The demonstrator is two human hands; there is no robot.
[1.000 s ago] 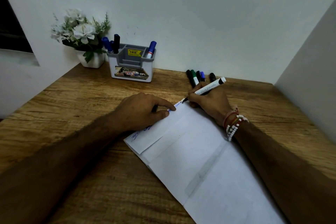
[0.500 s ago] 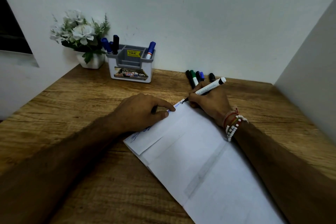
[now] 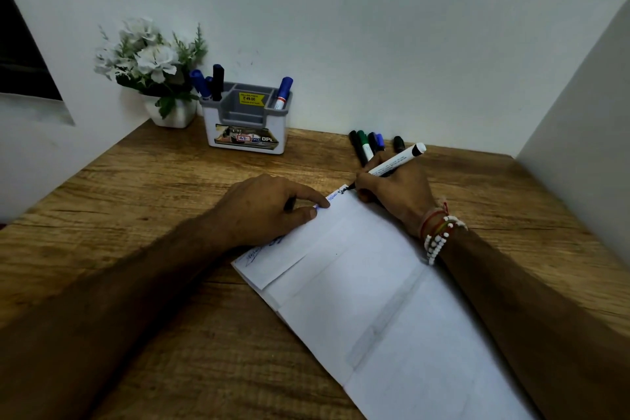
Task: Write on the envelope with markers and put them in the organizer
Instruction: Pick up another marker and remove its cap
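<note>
A long white envelope (image 3: 368,286) lies slanted on the wooden desk, with blue and black writing along its top flap. My left hand (image 3: 269,208) presses flat on the flap, fingers spread, holding nothing. My right hand (image 3: 395,191) grips a white marker with a black cap (image 3: 395,162), its tip touching the envelope's far corner. A grey and white organizer (image 3: 245,121) stands at the back by the wall, with blue and black markers in its left slot and one blue marker (image 3: 283,92) on its right.
Several loose markers (image 3: 366,145), black, green and blue, lie by the wall behind my right hand. A white pot of white flowers (image 3: 153,68) stands left of the organizer. Walls close the desk at the back and right.
The marker tip has crept slightly along the envelope's far corner, leaving more black writing. My left hand has stayed in place.
</note>
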